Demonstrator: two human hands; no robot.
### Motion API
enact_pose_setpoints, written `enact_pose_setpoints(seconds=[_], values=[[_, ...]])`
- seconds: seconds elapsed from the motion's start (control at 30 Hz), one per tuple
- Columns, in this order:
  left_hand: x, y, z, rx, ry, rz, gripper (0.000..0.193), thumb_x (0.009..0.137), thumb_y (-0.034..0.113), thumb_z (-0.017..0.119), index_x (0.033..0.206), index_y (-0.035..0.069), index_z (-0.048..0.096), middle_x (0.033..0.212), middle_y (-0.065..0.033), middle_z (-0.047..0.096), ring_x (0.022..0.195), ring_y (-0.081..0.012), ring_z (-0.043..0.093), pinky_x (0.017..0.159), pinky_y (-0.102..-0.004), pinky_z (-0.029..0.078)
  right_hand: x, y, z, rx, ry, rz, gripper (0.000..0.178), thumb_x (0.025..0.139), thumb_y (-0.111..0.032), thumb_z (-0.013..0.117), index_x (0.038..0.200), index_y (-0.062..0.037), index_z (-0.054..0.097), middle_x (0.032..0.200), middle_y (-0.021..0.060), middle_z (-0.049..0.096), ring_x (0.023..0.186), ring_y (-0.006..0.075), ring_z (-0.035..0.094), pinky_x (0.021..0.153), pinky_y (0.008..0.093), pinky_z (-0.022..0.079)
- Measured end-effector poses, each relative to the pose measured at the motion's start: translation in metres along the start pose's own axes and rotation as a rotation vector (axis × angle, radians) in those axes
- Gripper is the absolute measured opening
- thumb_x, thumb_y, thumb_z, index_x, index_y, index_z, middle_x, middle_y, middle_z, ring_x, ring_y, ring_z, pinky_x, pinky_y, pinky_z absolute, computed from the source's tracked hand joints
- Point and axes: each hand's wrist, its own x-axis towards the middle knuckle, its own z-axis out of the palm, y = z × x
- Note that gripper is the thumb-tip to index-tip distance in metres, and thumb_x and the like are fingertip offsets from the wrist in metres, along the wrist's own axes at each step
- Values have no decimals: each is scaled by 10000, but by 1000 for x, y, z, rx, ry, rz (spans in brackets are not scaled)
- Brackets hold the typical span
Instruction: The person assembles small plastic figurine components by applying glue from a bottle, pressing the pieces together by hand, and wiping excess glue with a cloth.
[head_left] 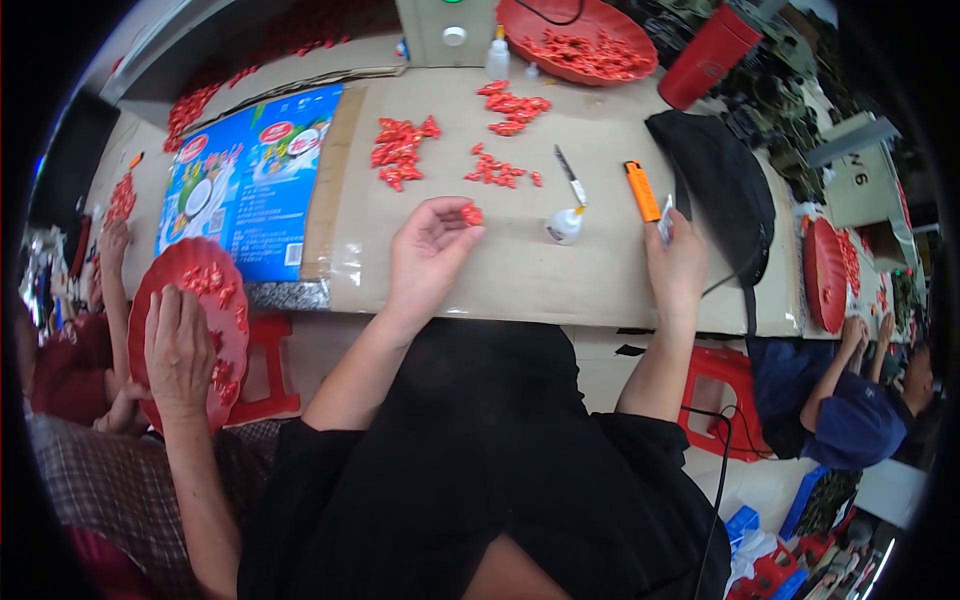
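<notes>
My left hand [433, 252] is raised over the front of the table, its thumb and fingertips pinching a small red piece [471, 214]. At the right, my right hand [677, 265] has its fingers closed around a small whitish thing [667, 212], too small to name. Just beyond those fingers lies an orange cutter [641, 188]. Between my hands a small white squeeze bottle [564, 226] with a yellowish tip rests on the table, and a thin blade [569, 172] lies behind it. Red pieces lie in loose piles: one on the left [400, 150], one farther back [512, 107], and one in the middle [497, 168].
A red tray [520, 18] with red pieces and another white bottle [497, 58] stand at the back. A red tumbler [708, 58] and black cap [715, 190] are at right. Blue printed cardboard [255, 190] lies left. A co-worker's hand [180, 345] is over a red tray [235, 290].
</notes>
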Motion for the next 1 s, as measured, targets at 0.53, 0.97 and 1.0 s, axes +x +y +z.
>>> enact_pose_setpoints(seconds=[0.53,0.97,1.0], values=[[-8,-3,-3,-7,22,13,262,751,-48,585,993,-24,487,892,-62,544,818,-94,538,730,-213,448,-59,-102,16,1692,-826,281,72,846,-67,450,877,-8,477,708,34,513,597,78,490,527,200,402],[-17,3,-13,-14,122,32,254,745,-64,583,979,-22,493,892,-75,553,830,-111,551,731,-213,464,-77,-110,36,1759,-898,243,94,846,-118,508,901,-43,495,755,-15,506,614,24,455,520,163,375],[-17,4,-10,-13,131,24,254,745,-64,583,979,-22,493,892,-75,553,830,-111,551,731,-213,464,-73,-111,33,1701,-873,233,83,819,-67,533,886,-43,489,768,-18,508,651,18,451,555,157,364]])
